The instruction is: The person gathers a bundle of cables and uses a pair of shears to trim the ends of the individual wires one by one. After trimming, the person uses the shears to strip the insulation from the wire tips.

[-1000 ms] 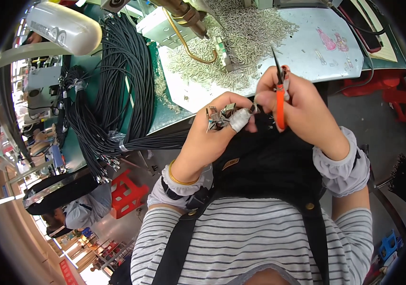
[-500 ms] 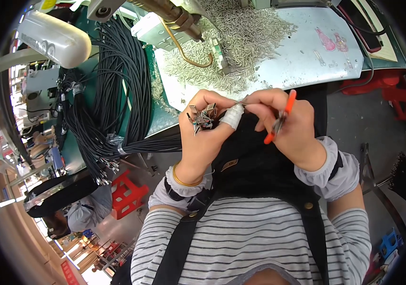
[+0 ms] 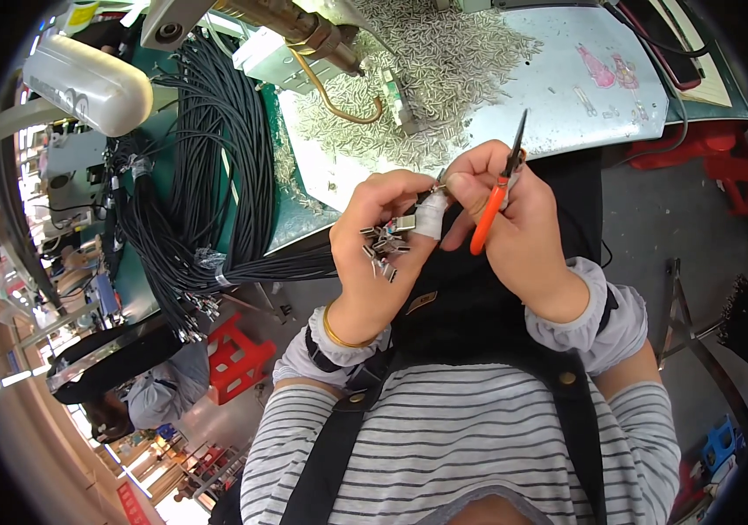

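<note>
My left hand (image 3: 365,262) is closed around a bunch of small metal connectors (image 3: 385,245), their boxy silver ends sticking out of the curled fingers. White tape covers its thumb. At that thumb's tip, a tiny metal piece (image 3: 440,185) is pinched, mostly hidden by fingers. My right hand (image 3: 518,232) meets it there with thumb and forefinger pressed together. Across the right hand lies a slim hand tool (image 3: 489,214) with an orange handle and a dark pointed tip directed away from me; its exact kind I cannot make out.
A heap of small silver metal parts (image 3: 444,66) covers much of the pale work board (image 3: 558,114). Over it hangs a machine head (image 3: 326,44) with a bent copper tube. Bundled black cables (image 3: 216,149) lie at left, red stools (image 3: 238,354) below, and a seated person (image 3: 164,394) beyond.
My right hand has turned, so the tool's dark tip now points up and away and its orange handle down. My left hand has tilted, shifting the connectors slightly towards me.
</note>
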Available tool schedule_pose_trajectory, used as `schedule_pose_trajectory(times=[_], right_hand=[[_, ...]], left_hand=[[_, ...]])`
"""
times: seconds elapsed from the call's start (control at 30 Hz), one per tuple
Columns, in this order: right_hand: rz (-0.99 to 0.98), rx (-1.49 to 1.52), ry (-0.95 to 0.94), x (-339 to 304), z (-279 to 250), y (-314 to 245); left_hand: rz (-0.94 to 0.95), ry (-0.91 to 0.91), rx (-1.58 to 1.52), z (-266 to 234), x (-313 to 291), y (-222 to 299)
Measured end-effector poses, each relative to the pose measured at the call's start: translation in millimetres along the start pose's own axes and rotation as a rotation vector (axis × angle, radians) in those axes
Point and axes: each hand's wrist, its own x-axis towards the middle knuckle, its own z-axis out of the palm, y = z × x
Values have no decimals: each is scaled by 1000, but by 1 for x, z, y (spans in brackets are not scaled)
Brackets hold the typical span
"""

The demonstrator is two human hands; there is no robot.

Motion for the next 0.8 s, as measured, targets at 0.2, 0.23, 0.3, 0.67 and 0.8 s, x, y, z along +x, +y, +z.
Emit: schedule_pose_trajectory(times=[0.2, 0.23, 0.3, 0.67, 0.8], right_hand=[[-123, -333, -2, -3, 1, 1], [-95, -205, 4, -2, 2, -1], [-40, 50, 17, 0, 4, -4], [-101, -353, -257, 3, -19, -8], [-26, -620, -253, -5, -14, -3]], left_hand=[[107, -94, 146, -6, 1, -4], [87, -87, 117, -5, 0, -4], [-90, -76, -12, -6, 2, 0], [-482, -105, -474, -21, 9, 9], [-416, -76, -395, -18, 8, 13]])
